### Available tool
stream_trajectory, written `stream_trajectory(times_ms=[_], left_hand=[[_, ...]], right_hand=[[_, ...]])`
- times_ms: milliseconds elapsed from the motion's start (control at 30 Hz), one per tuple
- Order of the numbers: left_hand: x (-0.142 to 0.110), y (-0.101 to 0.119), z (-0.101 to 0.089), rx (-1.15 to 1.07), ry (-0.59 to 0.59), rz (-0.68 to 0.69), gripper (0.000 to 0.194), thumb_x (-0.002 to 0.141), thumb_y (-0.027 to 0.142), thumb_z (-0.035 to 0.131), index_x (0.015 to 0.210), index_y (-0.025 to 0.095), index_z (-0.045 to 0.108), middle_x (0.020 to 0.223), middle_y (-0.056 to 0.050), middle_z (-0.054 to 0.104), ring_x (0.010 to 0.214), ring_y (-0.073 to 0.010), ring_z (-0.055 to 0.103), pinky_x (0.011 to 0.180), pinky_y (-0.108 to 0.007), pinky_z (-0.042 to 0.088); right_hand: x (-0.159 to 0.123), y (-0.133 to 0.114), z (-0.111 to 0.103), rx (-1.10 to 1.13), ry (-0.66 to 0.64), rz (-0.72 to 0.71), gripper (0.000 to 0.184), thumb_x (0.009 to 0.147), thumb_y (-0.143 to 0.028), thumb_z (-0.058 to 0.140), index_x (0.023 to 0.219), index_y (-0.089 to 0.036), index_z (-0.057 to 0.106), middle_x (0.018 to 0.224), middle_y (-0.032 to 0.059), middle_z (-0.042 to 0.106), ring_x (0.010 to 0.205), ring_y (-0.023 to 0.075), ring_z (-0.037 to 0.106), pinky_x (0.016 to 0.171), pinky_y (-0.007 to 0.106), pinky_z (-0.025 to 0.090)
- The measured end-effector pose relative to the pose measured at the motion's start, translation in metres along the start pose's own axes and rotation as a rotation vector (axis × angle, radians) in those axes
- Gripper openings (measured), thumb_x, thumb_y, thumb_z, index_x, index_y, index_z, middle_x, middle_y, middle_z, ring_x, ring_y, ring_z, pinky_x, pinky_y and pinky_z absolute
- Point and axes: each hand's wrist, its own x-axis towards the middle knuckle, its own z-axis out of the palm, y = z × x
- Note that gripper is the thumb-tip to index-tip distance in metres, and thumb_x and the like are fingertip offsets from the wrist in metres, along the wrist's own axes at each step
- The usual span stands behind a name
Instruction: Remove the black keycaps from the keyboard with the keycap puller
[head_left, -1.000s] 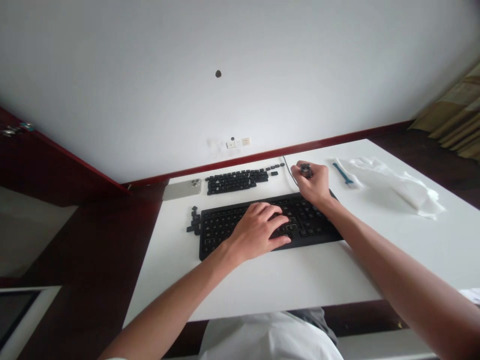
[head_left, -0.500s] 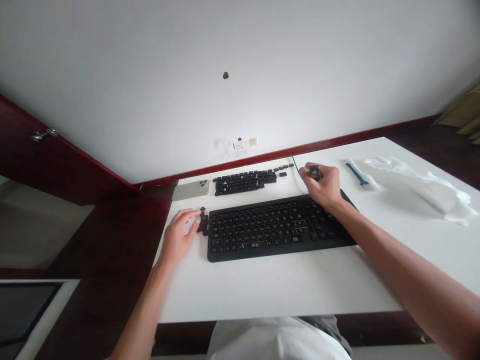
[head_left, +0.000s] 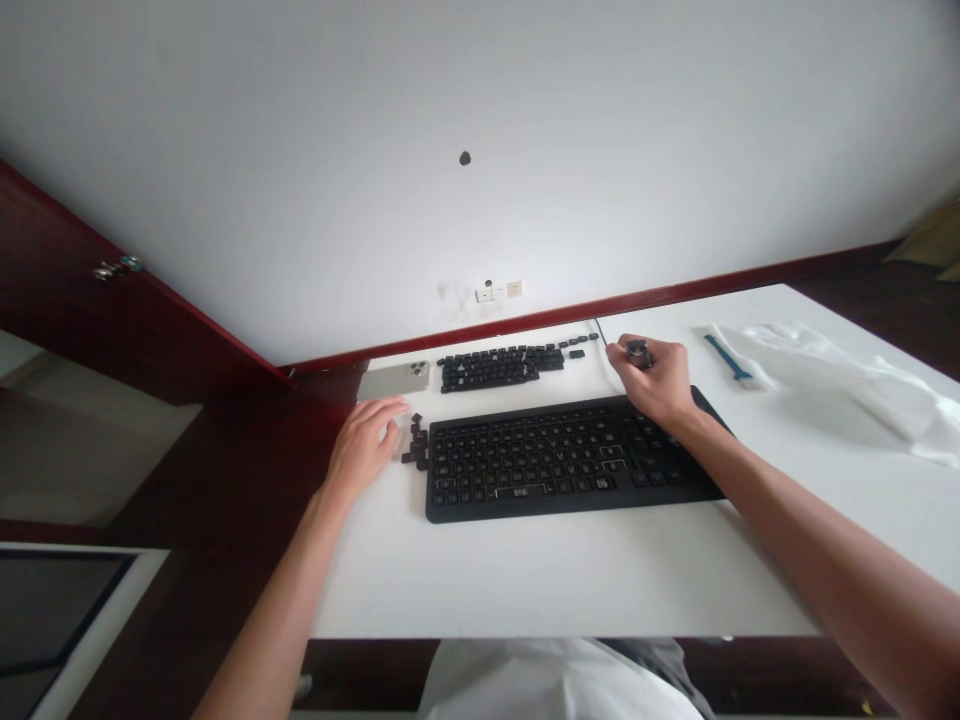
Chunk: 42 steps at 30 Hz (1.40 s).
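A black keyboard (head_left: 517, 508) lies on the table, its key positions bare of caps over much of its surface. My left hand (head_left: 367, 440) hovers or rests left of it, thumb and fingers apart with nothing seen between them. Close to its fingertips is a small cluster of loose black keycaps (head_left: 418, 448). My right hand (head_left: 654, 378) is closed around a small dark tool (head_left: 638, 350), whose end sticks up out of the fist; its kind is not clear. That hand is above the keyboard's far right corner. Behind the keyboard, more black keycaps (head_left: 491, 372) are laid out in rows.
A phone (head_left: 394, 379) lies face down at the table's far left. To the right are a blue-handled brush (head_left: 727, 357) and a crumpled white plastic bag (head_left: 877, 390). The keyboard's cable (head_left: 601, 331) runs toward the wall. The white table (head_left: 555, 585) ends at the front edge.
My left hand has drawn back from the loose keycaps and its fingers have spread. My right hand still grips the dark tool in about the same place. The view has shifted slightly.
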Motion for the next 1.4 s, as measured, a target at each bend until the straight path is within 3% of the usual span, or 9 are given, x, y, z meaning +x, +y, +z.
stream_trajectory(times_ms=[200, 433, 567, 700, 833, 933, 1033, 1233, 1400], left_hand=[[0.026, -0.032, 0.009, 0.069, -0.058, -0.026, 0.038, 0.100, 0.031, 0.051, 0.133, 0.023, 0.067, 0.145, -0.006, 0.063, 0.135, -0.0270, 0.055, 0.121, -0.044, 0.040], [0.043, -0.055, 0.025, 0.071, -0.100, -0.076, 0.052, 0.099, 0.035, 0.051, 0.149, 0.022, 0.056, 0.155, -0.008, 0.055, 0.145, -0.0265, 0.049, 0.126, -0.044, 0.035], [0.072, -0.069, 0.015, 0.069, -0.278, -0.093, 0.067, 0.093, 0.037, 0.057, 0.157, 0.020, 0.047, 0.166, -0.009, 0.043, 0.155, -0.0292, 0.036, 0.129, -0.044, 0.027], [0.100, -0.078, -0.002, -0.035, -0.447, -0.026, 0.065, 0.087, 0.047, 0.066, 0.149, 0.027, 0.058, 0.156, -0.006, 0.056, 0.141, -0.0294, 0.054, 0.120, -0.038, 0.041], [0.104, -0.084, -0.005, 0.103, -0.405, -0.209, 0.077, 0.081, 0.064, 0.071, 0.149, 0.030, 0.057, 0.141, -0.010, 0.065, 0.126, -0.0356, 0.063, 0.107, -0.042, 0.049], [0.097, -0.087, 0.001, 0.238, -0.343, -0.445, 0.085, 0.085, 0.077, 0.058, 0.154, 0.028, 0.050, 0.140, -0.018, 0.063, 0.125, -0.0419, 0.063, 0.104, -0.050, 0.048], [0.094, -0.086, 0.007, 0.274, -0.312, -0.580, 0.091, 0.086, 0.083, 0.048, 0.155, 0.023, 0.046, 0.143, -0.023, 0.058, 0.127, -0.0459, 0.061, 0.103, -0.053, 0.048], [0.102, -0.076, 0.014, 0.277, -0.303, -0.692, 0.093, 0.084, 0.084, 0.048, 0.151, 0.018, 0.049, 0.144, -0.028, 0.055, 0.124, -0.0510, 0.061, 0.095, -0.057, 0.051], [0.100, -0.068, 0.016, 0.275, -0.270, -0.674, 0.086, 0.092, 0.075, 0.048, 0.152, 0.014, 0.049, 0.142, -0.030, 0.058, 0.127, -0.0473, 0.061, 0.101, -0.054, 0.049]], right_hand=[[0.000, 0.000, -0.001, -0.007, -0.015, -0.004, 0.044, 0.094, -0.040, 0.055, 0.061, -0.023, 0.032, 0.057, -0.0024, 0.029, 0.056, 0.0135, 0.028, 0.054, 0.033, 0.024], [0.002, 0.006, 0.001, -0.025, -0.013, -0.013, 0.042, 0.093, -0.039, 0.056, 0.061, -0.022, 0.034, 0.058, -0.0025, 0.030, 0.057, 0.0128, 0.028, 0.054, 0.031, 0.024], [0.000, 0.009, 0.005, -0.007, -0.045, -0.011, 0.040, 0.091, -0.037, 0.057, 0.061, -0.022, 0.036, 0.059, -0.0027, 0.031, 0.058, 0.0122, 0.029, 0.054, 0.030, 0.025], [0.001, 0.009, 0.004, -0.028, -0.047, 0.004, 0.042, 0.093, -0.040, 0.056, 0.061, -0.022, 0.035, 0.059, -0.0032, 0.029, 0.057, 0.0119, 0.028, 0.054, 0.030, 0.024], [0.002, 0.007, 0.001, -0.036, -0.047, 0.005, 0.044, 0.094, -0.042, 0.055, 0.061, -0.021, 0.035, 0.059, -0.0032, 0.029, 0.058, 0.0119, 0.027, 0.054, 0.030, 0.023], [0.002, 0.004, 0.001, -0.027, -0.058, 0.004, 0.044, 0.094, -0.042, 0.056, 0.061, -0.021, 0.035, 0.059, -0.0034, 0.028, 0.058, 0.0117, 0.026, 0.054, 0.030, 0.023], [0.001, 0.003, 0.003, -0.018, -0.073, -0.009, 0.042, 0.093, -0.040, 0.057, 0.061, -0.021, 0.036, 0.060, -0.0034, 0.029, 0.059, 0.0115, 0.027, 0.055, 0.030, 0.024], [0.001, 0.004, 0.004, -0.033, -0.082, -0.005, 0.042, 0.093, -0.040, 0.056, 0.061, -0.020, 0.038, 0.060, -0.0031, 0.030, 0.059, 0.0112, 0.027, 0.055, 0.029, 0.024], [0.002, 0.005, 0.001, -0.049, -0.072, 0.001, 0.043, 0.094, -0.042, 0.056, 0.061, -0.020, 0.038, 0.060, -0.0029, 0.030, 0.059, 0.0114, 0.028, 0.055, 0.029, 0.025]])
